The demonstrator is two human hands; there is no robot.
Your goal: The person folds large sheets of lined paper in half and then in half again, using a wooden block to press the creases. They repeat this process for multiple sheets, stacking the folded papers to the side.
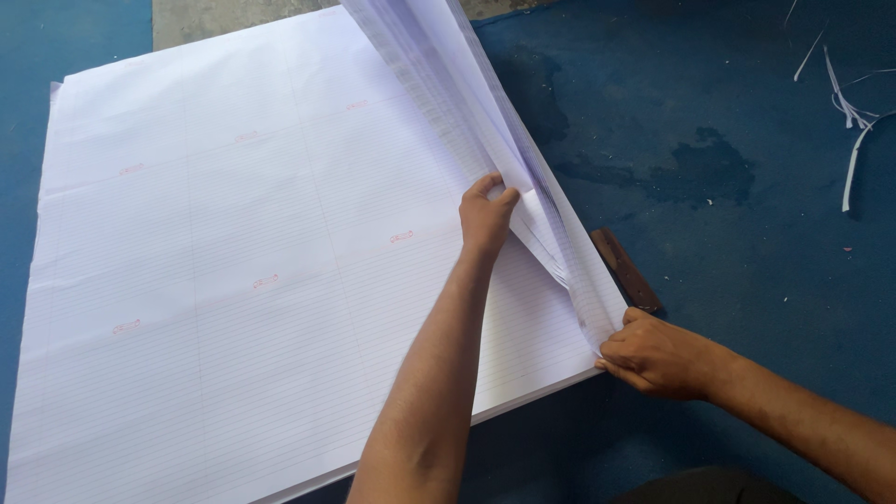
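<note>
**A:** What is in front of the person?

**B:** A large stack of white ruled paper sheets (233, 280) lies flat on a blue counter (728, 280), filling most of the left and centre of the view. Faint lines run across the sheets, with small red marks scattered over them.

**A:** What are the hands doing?

**B:** The left hand (487, 217) reaches across the stack and pinches a lifted bundle of sheets (476, 103) near its right edge, fingers closed on the paper. That bundle rises and fans out toward the top of the view. The right hand (658, 357) is closed on the bundle's lower corner, at the stack's right edge.

**A:** Anything else nearby?

**B:** A dark brown wooden block (627, 271) lies on the counter just beside the stack, near the right hand. Thin white paper strips (854, 140) lie at the far right, well apart from it.
</note>
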